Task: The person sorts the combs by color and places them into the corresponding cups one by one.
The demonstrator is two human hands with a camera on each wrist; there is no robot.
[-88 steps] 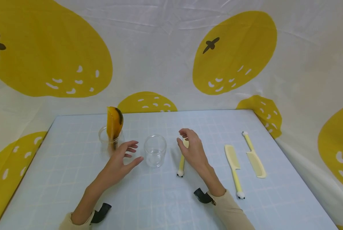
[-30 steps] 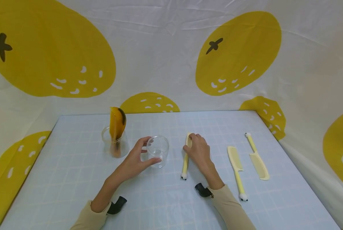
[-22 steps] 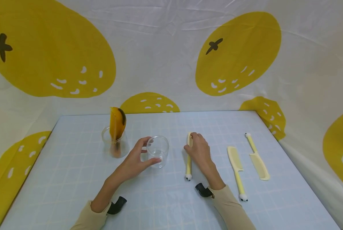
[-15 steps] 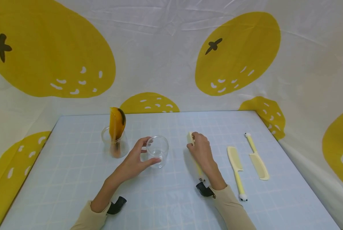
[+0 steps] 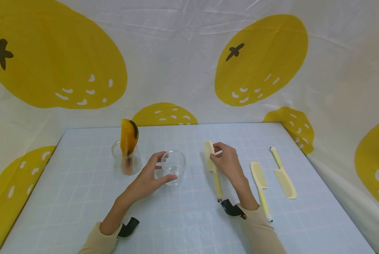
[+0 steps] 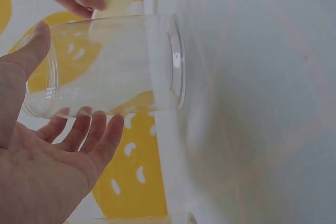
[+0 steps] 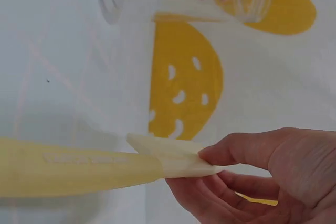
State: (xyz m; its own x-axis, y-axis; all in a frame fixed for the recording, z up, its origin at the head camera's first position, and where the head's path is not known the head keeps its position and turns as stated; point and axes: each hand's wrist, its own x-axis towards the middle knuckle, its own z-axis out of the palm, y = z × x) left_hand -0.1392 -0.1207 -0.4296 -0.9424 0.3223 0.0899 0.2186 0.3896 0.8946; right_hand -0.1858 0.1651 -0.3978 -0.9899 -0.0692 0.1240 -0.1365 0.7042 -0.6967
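Lemon-print cloth backs our pale blue worktop [image 5: 81, 197]; left fingers [image 5: 159, 164] cup the clear plastic cup [image 5: 173, 167], right fingers [image 5: 217, 154] at 3 o'clock pinch the pale yellow comb [image 5: 212, 164], not yet inside.

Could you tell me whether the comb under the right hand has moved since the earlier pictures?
Yes. The comb, pinched by the right hand, has lifted and swung its handle toward the two combs lying flat.

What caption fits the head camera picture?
Left hand holds clear plastic cup; right hand pinches pale yellow comb.

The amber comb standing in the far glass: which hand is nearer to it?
Left. The left hand holds the empty clear cup just right of the amber comb; the right hand pinches a pale yellow comb farther right.
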